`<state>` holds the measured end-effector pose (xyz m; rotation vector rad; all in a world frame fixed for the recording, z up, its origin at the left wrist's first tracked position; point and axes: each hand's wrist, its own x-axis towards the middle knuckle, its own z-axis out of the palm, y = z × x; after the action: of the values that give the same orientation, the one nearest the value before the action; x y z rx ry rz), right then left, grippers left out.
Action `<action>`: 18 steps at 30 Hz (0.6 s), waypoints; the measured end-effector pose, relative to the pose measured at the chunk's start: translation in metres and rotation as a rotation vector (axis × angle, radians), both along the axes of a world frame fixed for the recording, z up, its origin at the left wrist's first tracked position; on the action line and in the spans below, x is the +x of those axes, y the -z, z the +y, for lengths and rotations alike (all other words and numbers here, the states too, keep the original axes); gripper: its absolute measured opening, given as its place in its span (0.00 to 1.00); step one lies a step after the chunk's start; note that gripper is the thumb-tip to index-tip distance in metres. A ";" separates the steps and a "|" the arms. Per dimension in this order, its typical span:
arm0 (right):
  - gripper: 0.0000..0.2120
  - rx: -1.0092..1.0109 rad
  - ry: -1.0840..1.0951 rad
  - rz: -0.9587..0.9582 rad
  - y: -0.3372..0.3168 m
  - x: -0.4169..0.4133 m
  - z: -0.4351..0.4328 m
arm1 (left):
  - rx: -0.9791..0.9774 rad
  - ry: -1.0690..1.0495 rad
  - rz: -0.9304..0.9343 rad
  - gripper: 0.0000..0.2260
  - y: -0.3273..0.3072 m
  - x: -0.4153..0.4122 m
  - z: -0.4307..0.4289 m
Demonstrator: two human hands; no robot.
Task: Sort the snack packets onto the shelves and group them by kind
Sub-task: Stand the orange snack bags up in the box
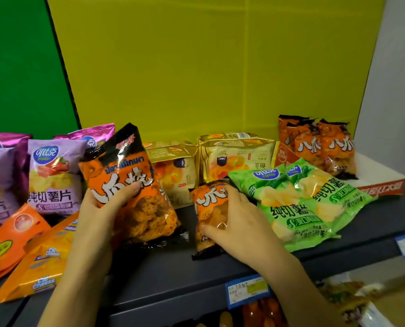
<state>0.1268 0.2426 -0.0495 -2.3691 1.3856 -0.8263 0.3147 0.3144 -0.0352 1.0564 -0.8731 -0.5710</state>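
My left hand [102,208] grips an orange-and-black snack packet [130,185] and holds it upright over the dark shelf [173,267]. My right hand [241,223] is closed on a second orange-and-black packet [208,208] that lies on the shelf, partly under two green chip packets [300,199]. Two more orange-and-black packets [319,145] stand at the back right. Gold packets [234,159] stand at the back middle. Purple chip packets [53,178] stand at the left.
Orange and yellow cheese-snack bags [31,256] lie at the front left. A yellow back panel [208,67] rises behind the shelf and a green one [20,67] to its left. A price tag [247,291] hangs on the shelf's front edge, with more goods below.
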 end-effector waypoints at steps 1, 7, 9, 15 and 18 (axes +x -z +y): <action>0.41 -0.034 -0.020 -0.007 -0.002 0.000 0.004 | -0.009 -0.008 0.000 0.37 -0.001 0.000 0.002; 0.44 -0.189 -0.139 -0.244 -0.023 -0.008 0.022 | -0.113 -0.035 -0.014 0.21 -0.012 -0.007 0.011; 0.46 -0.159 -0.166 -0.337 -0.030 -0.016 0.016 | -0.155 -0.065 -0.047 0.17 -0.018 -0.014 0.011; 0.46 -0.133 -0.200 -0.525 -0.051 -0.069 -0.007 | -0.253 -0.034 -0.164 0.20 -0.047 -0.063 -0.008; 0.46 -0.144 -0.197 -0.625 -0.063 -0.113 -0.027 | -0.279 0.026 -0.211 0.20 -0.066 -0.099 -0.027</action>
<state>0.0141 0.2156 0.0139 -2.0226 0.8470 -1.4768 0.2154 0.2869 0.0309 0.8604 -1.1179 -0.3498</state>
